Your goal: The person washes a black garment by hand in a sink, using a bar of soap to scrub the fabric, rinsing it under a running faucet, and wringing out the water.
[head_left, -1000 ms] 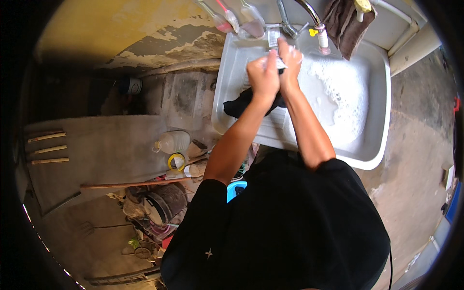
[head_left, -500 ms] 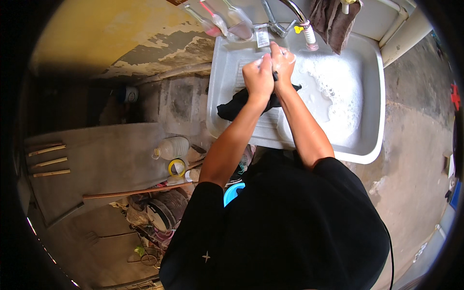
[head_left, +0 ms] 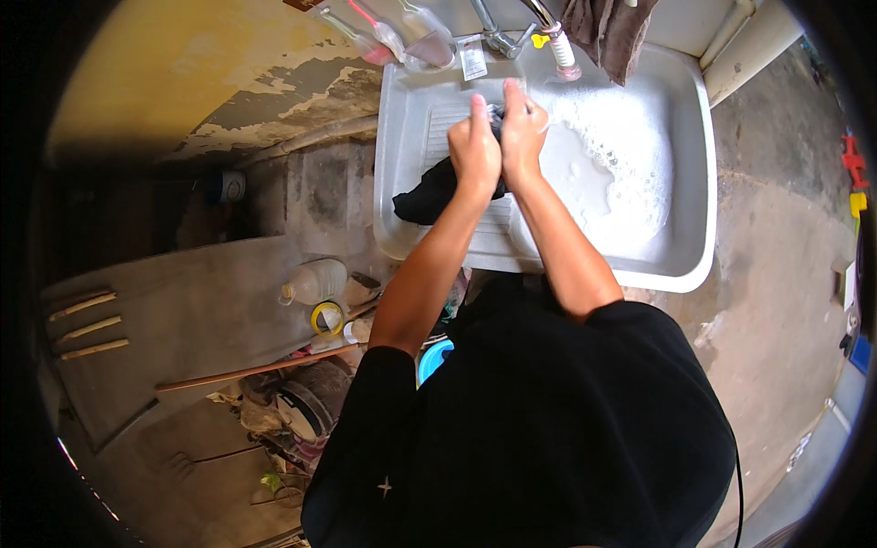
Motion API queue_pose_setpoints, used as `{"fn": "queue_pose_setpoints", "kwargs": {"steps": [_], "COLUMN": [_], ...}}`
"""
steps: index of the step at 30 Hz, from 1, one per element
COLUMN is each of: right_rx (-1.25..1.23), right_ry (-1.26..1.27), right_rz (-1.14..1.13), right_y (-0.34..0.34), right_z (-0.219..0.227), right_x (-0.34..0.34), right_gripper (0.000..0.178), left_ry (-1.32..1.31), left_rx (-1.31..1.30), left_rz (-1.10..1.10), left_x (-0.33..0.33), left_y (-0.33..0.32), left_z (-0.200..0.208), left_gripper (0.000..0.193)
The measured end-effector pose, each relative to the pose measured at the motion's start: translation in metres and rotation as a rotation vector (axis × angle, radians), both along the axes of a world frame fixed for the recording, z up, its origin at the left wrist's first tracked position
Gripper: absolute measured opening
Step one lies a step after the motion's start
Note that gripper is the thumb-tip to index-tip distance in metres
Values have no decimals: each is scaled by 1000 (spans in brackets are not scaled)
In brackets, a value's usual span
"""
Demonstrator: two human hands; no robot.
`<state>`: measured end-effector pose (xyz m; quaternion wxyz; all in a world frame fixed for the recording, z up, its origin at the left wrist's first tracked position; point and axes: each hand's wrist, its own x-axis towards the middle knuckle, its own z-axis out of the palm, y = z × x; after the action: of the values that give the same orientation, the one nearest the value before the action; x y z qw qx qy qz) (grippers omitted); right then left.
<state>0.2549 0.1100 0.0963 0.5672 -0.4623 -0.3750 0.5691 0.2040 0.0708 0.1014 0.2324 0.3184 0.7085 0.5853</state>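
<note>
Over the ribbed washboard part (head_left: 440, 137) of a white sink (head_left: 683, 285), both my hands grip a soapy black cloth. My left hand (head_left: 475, 155) is closed on it with the thumb pointing up and away from me. Close beside it, my right hand (head_left: 523, 137) is closed on the same cloth, with suds on its fingers. One end of the black cloth (head_left: 426, 195) hangs left of my left wrist and lies on the ribs. A dark, sudsy bunch of it shows between the two fists. What garment it is, I cannot tell.
Foamy water (head_left: 630, 164) fills the sink's right side. A faucet (head_left: 565, 59) with a white nozzle stands at the back, near a hanging brown cloth (head_left: 610, 36) and a small white packet (head_left: 472, 57). Brushes (head_left: 429, 41) lean at the back left. A plastic jug (head_left: 315, 280) stands lower left.
My fists have come apart slightly and turned, thumbs now pointing up, with the cloth bunched between them. The whole view has shifted a little, so the sink sits further left and higher.
</note>
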Motion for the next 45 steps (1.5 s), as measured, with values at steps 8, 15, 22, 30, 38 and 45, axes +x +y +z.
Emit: {"fn": "queue_pose_setpoints", "kwargs": {"steps": [8, 15, 22, 30, 38, 45], "right_rx": [78, -21, -85, -114, -36, -126], "right_ry": [23, -37, 59, 110, -144, -146], "right_rz": [55, 175, 193, 266, 296, 587], "right_y": [7, 1, 6, 13, 3, 12], "right_z": [-5, -5, -4, 2, -31, -82], "right_x": [5, -5, -10, -7, 0, 19], "right_gripper": [44, 41, 38, 35, 37, 49], "left_ry": [200, 360, 450, 514, 435, 237], "left_rx": [-7, 87, 112, 87, -169, -25], "left_rz": [-60, -112, -171, -242, -309, -107], "left_x": [-8, -11, -13, -12, -55, -116], "left_y": [6, -10, -10, -13, -19, -56], "left_z": [2, 9, 22, 24, -14, -70], "left_gripper": [59, 59, 58, 58, 55, 49]}}
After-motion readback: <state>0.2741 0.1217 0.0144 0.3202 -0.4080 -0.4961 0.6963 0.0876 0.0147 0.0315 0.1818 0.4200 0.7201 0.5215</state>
